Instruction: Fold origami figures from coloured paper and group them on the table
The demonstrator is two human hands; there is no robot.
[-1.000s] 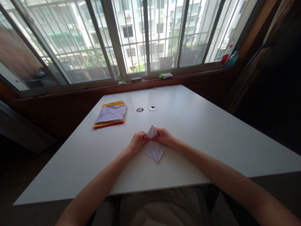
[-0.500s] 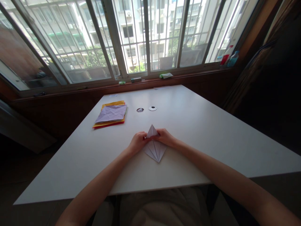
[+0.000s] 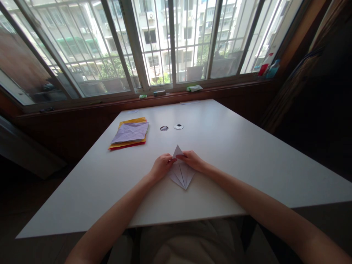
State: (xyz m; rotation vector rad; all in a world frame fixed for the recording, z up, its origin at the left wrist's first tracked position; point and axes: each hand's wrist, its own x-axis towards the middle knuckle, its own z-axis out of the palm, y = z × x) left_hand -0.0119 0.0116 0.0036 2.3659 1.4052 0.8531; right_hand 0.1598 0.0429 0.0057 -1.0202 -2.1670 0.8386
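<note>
We note a wide barred window [image 3: 170,44] across the back, with small items on its sill that are too small to identify. Below it stands the white table [image 3: 247,154], which carries everything we record here. At its far left lies a stack of coloured sheets [image 3: 129,135], pale lilac on top with yellow and red edges showing beneath. Two small round objects [image 3: 171,127] sit side by side just right of the stack, well apart from the hands.

Near the table's front middle lies the folded paper [image 3: 181,175], a pale kite shape with its lower point toward us and a small upper tip raised between the hands. Our left hand [image 3: 161,167] touches its left edge, and our right hand [image 3: 194,161] touches its upper right. The fingers [image 3: 183,156] of both hands are curled closed, pinching the upper flap at the fold.
</note>
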